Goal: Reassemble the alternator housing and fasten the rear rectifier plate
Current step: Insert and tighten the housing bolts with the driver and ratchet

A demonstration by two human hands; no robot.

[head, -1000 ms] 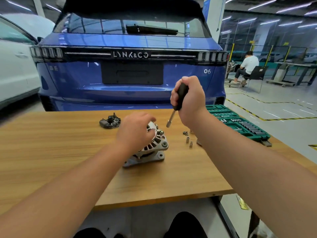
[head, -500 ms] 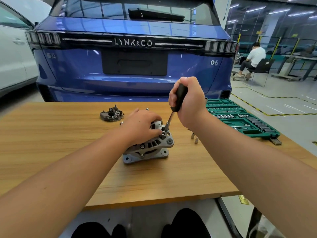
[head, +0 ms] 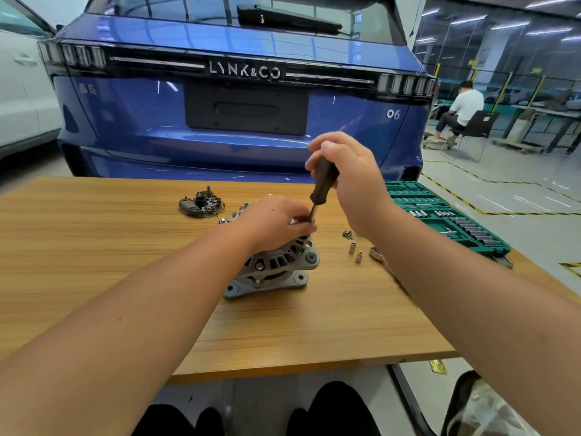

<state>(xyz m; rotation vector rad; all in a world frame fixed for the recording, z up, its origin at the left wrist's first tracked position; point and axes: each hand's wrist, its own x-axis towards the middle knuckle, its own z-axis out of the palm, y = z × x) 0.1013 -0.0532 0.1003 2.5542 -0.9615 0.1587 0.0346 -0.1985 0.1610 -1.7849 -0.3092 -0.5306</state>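
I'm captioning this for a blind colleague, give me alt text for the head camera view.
A person's right hand grips a dark-handled screwdriver, its tip at the top of an alternator that the left hand steadies on a wooden table. A rectifier plate, loose sockets and a green socket case lie nearby.

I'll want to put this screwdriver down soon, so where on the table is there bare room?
Bare wood spans the table left of the alternator, nearer than the rectifier plate, and along the near edge. It is crowded on the right: screws, sockets and the green socket case.
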